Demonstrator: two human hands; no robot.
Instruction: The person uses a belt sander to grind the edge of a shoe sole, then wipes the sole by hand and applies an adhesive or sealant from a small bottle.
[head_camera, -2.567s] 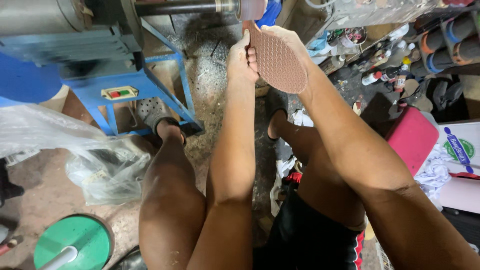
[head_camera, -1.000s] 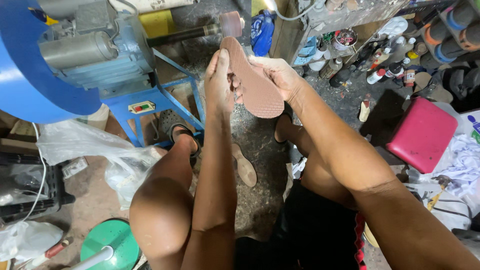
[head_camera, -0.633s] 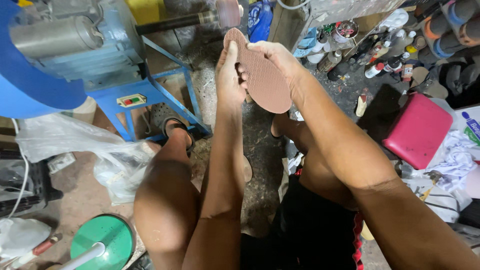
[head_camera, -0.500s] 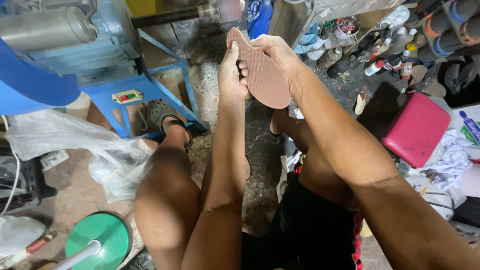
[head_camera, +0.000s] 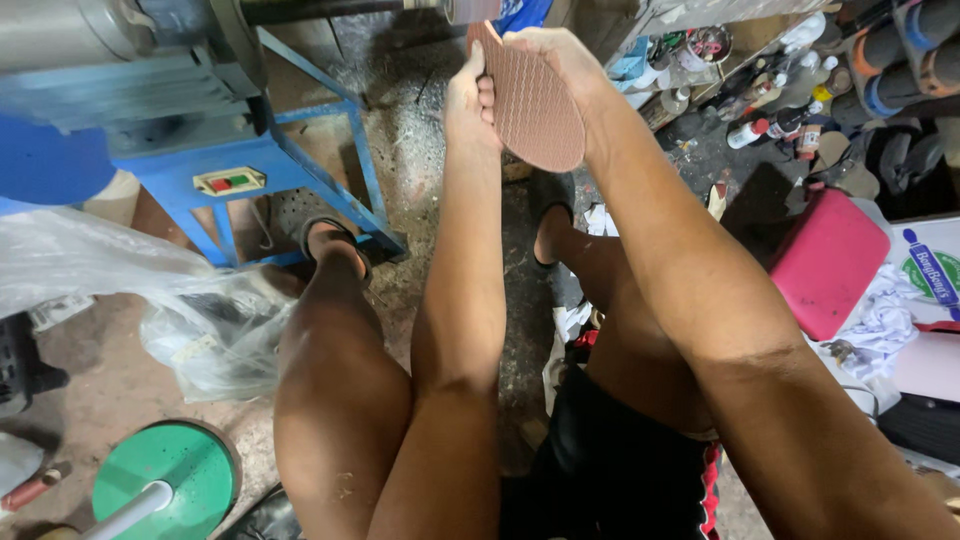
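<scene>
Left hand (head_camera: 470, 95) grips the left edge of a brown textured shoe sole (head_camera: 535, 110), fingers curled round onto its patterned face. Right hand (head_camera: 560, 60) clasps the sole's top and right edge, fingers wrapped behind it, mostly hidden. Sole is held up at arm's length, far centre, patterned side facing the camera, its far tip near a rotating-shaft end (head_camera: 470, 10) at the top edge; touching or not, cannot tell.

Both forearms stretch away from the camera over bare knees and black shorts (head_camera: 610, 470). Feet in sandals (head_camera: 335, 235) rest on the dusty floor below the sole.

Far left: blue machine stand (head_camera: 290, 150) with a red-and-green switch box (head_camera: 230, 181), grey motor housing above. Left: crumpled clear plastic bag (head_camera: 190, 320). Near left: green round disc (head_camera: 165, 475) with a white rod. Right: pink case (head_camera: 830, 265), white cloth beside it, bottles and cans (head_camera: 770, 125) cluttered far right.
</scene>
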